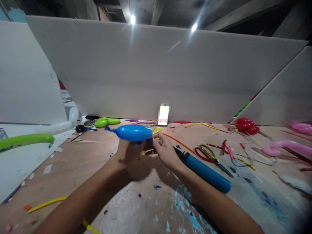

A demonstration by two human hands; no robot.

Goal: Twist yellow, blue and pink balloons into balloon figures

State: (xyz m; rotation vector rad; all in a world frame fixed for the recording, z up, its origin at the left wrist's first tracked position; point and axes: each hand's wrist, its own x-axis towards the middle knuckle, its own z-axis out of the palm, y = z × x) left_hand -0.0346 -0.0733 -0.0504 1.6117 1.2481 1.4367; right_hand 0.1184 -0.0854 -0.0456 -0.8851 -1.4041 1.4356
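Observation:
A blue balloon (134, 133), inflated and lying level with its thin tail to the left, is in my left hand (133, 154). That hand reaches up from below, and its fingers are mostly hidden behind the balloon. My right hand (164, 149) is closed at the balloon's right end, with thumb and index finger bent together. Just behind those fingers shows a yellow balloon (157, 130), partly covered; what exactly they pinch is hidden. A blue hand pump (207, 172) with a black nozzle end lies beside my right forearm.
Scissors (214, 159) with red and yellow handles lie right of the pump. A lit phone (163, 114) leans on the white panel (156, 71). Around are green balloons (104, 122), red balloons (246, 126), a pink balloon (290, 147) and several uninflated strips.

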